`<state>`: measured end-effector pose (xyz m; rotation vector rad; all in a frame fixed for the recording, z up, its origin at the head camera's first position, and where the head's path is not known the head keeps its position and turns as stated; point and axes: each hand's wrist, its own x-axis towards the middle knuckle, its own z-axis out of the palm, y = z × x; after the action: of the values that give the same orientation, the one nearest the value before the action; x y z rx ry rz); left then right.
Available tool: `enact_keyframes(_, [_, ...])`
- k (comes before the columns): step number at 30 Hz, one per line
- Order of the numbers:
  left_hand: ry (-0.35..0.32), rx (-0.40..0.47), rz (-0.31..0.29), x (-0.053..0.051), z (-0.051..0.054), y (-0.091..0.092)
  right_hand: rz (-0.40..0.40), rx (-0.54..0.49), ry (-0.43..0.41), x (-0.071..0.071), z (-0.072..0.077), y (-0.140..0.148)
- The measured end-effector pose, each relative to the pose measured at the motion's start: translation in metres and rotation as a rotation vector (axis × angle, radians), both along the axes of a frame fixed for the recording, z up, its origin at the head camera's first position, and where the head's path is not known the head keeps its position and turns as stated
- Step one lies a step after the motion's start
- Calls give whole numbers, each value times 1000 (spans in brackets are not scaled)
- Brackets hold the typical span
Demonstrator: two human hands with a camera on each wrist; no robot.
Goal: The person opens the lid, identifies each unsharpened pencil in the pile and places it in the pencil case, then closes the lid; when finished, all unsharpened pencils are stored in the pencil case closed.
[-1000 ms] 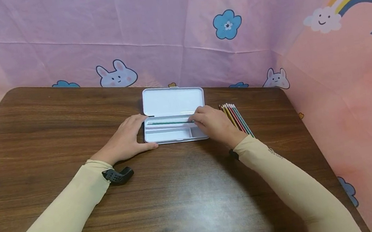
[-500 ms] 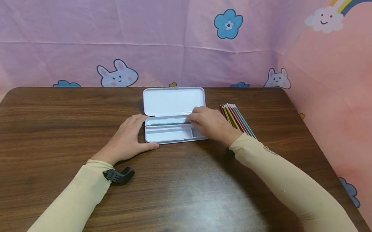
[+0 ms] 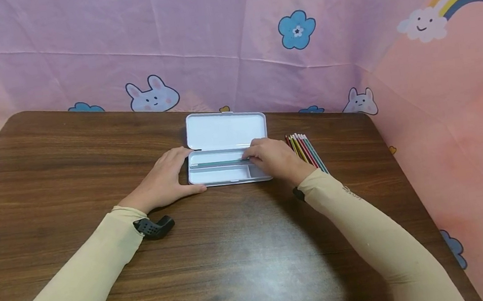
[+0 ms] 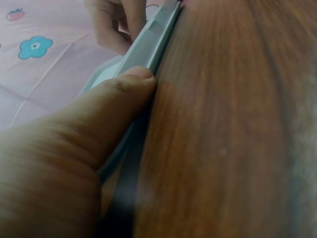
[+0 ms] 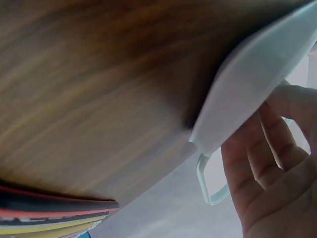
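Note:
A white pencil case [image 3: 219, 175] lies on the table with its lid [image 3: 226, 129] folded back. A green pencil [image 3: 218, 163] lies lengthwise within its rear compartment, somewhat blurred. My left hand [image 3: 160, 180] holds the case's left end, thumb at the front edge and fingers towards the hinge side. In the left wrist view the thumb [image 4: 111, 106] presses the case's wall. My right hand [image 3: 276, 159] reaches into the case from the right, its fingertips pinching the pencil's right end. The right wrist view shows its fingers bent over the case wall [image 5: 247, 84]; the pencil is hidden there.
Several coloured pencils [image 3: 307, 152] lie side by side on the table, right of the case and close to my right forearm. Brown wood table [image 3: 235, 250] surrounds the case. A patterned cloth [image 3: 221, 53] hangs behind the table's far edge.
The green pencil has shifted slightly towards the front within the rear compartment. My right hand has moved a little to the left. My left hand stays put on the case.

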<state>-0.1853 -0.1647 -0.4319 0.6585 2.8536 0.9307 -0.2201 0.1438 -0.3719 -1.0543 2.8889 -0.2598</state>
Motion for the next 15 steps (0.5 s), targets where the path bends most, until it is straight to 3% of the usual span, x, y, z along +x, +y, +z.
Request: enact_keyframes(15, [-7, -4, 12, -1, -1, -1, -4, 44, -139, -11, 5, -4])
